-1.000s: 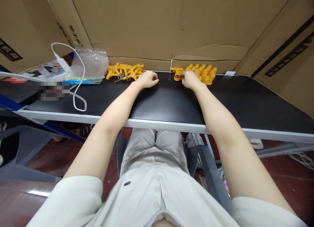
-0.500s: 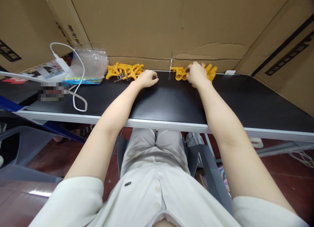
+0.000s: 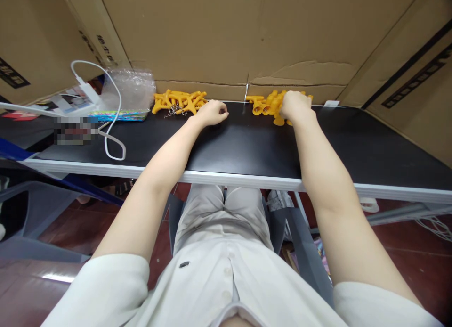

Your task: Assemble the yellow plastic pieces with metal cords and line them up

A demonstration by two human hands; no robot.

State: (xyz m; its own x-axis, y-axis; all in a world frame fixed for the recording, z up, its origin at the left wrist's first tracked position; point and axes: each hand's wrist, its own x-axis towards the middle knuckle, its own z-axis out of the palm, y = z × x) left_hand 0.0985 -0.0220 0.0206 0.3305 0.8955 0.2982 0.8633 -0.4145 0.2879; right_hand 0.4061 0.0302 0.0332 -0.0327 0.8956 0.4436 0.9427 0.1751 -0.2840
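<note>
At the black table's far edge, the right hand lies curled over a heap of small orange plastic pieces, its grip hidden; they look light, stiff, best pinched by their stems. The left hand rests loosely fisted, empty.

The broad middle of the black tabletop lies bare from the near edge toward 12 o'clock, and the stretch toward 3 o'clock is bare too, with only a small white tag near the back. At 12 o'clock a cardboard wall closes the back edge, with two heaps of yellow plastic pieces, the left heap and the right heap, lying just before it and a narrow gap between them. Toward 9 o'clock a looping white cable, a bubble-wrap bag and what seems to be a charger block crowd the way.
</note>
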